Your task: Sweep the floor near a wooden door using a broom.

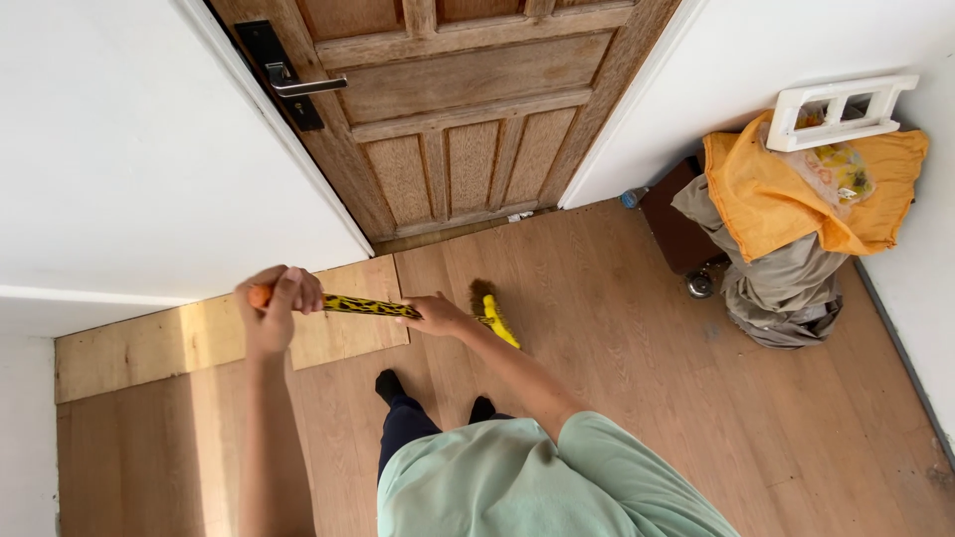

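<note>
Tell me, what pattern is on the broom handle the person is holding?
The broom handle is yellow with black leopard-like spots and an orange end, seen best in the head view.

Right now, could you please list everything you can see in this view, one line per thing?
Broom: one, yellow handle with black pattern, yellow head with dark bristles on the floor before the door.
Door: one, brown wood, panelled, top centre.
Door handle: one, silver on a black plate, upper left of the door.
Floor: light brown wood planks.
Pale board: one, unfinished wood, left floor by the wall.
Cloth pile: orange over grey, right corner.
White plastic frame: one, atop the pile.
Dark brown box: one, beside the pile.
Left hand: grips the handle's orange end.
Right hand: grips the handle lower, near the head.
</note>
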